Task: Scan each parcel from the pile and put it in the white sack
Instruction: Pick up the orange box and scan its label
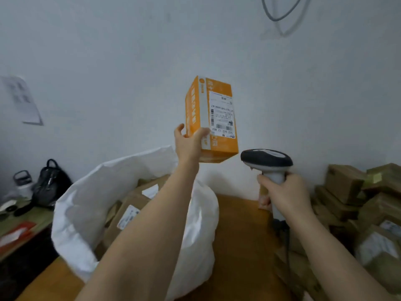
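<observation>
Pale wall [130,51] fills the view above an orange-brown table [238,235]. One white sack [86,203] gapes at 8 o'clock, with at least three brown labelled parcels [130,211] inside. A pile of brown parcels [358,203] sits at 4 o'clock. One orange box [210,118], label facing the camera, stands raised at centre, pinched at its lower corner by the left hand [187,144]. The right hand [286,196] curls round one barcode scanner [267,158] just right of it.
</observation>
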